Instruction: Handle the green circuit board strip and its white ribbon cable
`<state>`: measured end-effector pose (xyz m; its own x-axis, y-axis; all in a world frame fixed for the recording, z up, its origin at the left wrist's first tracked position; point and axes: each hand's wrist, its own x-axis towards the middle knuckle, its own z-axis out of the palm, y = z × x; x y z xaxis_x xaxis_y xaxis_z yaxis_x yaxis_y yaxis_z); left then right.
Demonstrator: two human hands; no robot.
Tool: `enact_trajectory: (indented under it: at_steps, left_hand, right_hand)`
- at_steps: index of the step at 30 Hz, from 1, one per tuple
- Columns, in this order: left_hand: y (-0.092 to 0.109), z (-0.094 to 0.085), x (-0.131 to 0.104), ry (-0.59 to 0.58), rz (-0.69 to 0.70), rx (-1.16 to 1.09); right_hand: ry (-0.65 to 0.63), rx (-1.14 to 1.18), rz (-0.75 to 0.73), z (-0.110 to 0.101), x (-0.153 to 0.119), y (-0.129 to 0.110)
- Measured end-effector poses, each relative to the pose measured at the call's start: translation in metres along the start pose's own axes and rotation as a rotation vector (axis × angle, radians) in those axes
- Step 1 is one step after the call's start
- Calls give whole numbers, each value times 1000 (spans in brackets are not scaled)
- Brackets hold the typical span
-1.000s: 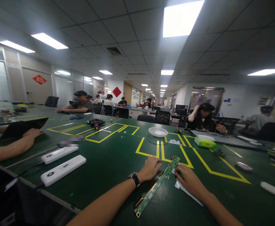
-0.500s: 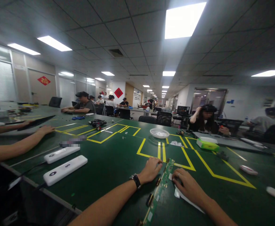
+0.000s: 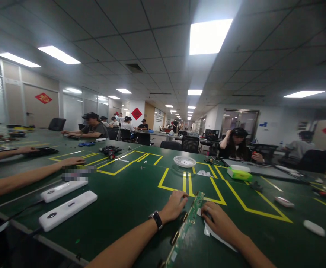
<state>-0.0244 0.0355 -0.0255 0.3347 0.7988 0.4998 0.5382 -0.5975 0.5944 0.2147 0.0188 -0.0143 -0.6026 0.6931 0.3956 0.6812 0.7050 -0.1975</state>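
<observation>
A long, narrow green circuit board [image 3: 190, 220] lies on the green table between my hands, running away from me. Dark and gold-coloured parts line its left edge. My left hand [image 3: 175, 204], with a dark watch on the wrist, rests beside the board's far end; its fingers are bent, with thumb and forefinger apart and nothing visible between them. On the board's other side, my right hand [image 3: 213, 216] is curled with its fingertips near the edge. A crumpled white sheet [image 3: 221, 240] sticks out beneath it, and the palm side is hidden.
Beyond the board stands a white round basket [image 3: 184, 161] near yellow tape outlines. Two white power strips [image 3: 68, 210] lie left, close to a co-worker's arms [image 3: 34, 182]. A green tissue pack [image 3: 239, 173] and a white oblong object [image 3: 314, 227] are at right.
My view has swung slightly right and up. My hands and the circuit board keep nearly the same arrangement. At left, the co-worker's dark flat object has come down and one hand has reached farther forward.
</observation>
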Motion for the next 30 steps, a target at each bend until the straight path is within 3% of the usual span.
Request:
enact_trajectory:
  at_steps: [3, 9, 15, 21, 28, 30]
  left_hand:
    - [1, -1, 0, -8, -3, -15]
    - [3, 0, 0, -19, -8, -2]
    - [1, 2, -1, -31, 2, 28]
    - [5, 1, -1, -42, -9, 28]
    - [4, 1, -1, -42, 2, -3]
    - [5, 0, -1, -36, 0, -10]
  right_hand:
    - [-26, 38, -43, 0, 2, -5]
    - [52, -60, 79, -1, 1, 19]
    - [-2, -24, -64, 3, 2, 0]
    - [58, -72, 80, 3, 3, 14]
    - [-9, 79, -47, 6, 1, -15]
    - [0, 70, -29, 6, 3, -13]
